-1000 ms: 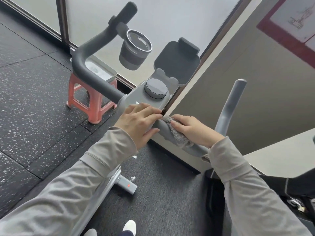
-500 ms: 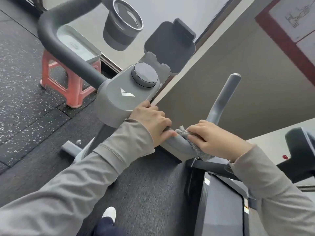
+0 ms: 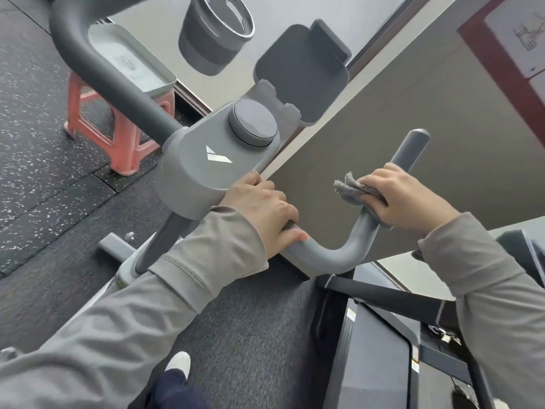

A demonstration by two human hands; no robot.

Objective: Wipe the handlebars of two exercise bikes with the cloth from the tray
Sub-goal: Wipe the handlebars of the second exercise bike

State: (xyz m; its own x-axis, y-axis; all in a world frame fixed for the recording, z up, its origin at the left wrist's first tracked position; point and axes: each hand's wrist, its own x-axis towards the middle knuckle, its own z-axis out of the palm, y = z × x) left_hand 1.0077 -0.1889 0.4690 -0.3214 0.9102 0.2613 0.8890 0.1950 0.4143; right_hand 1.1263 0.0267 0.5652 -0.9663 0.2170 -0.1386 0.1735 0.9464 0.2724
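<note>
A speckled black floor (image 3: 44, 178) lies open to the left of the exercise bike, whose grey handlebar (image 3: 333, 252) curves out from the console (image 3: 212, 166) and up toward its free tip. The left hand (image 3: 262, 211) is closed around the bar just beside the console's edge. The right hand (image 3: 404, 199) grips the grey cloth (image 3: 354, 188) around the rising part, well apart from the left. A tray (image 3: 132, 63) rests on the pink stool (image 3: 118, 137).

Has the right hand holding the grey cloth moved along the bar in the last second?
Yes. The right hand with the grey cloth slid outward, past the grey handlebar's bend, away from the round grey dial.
</note>
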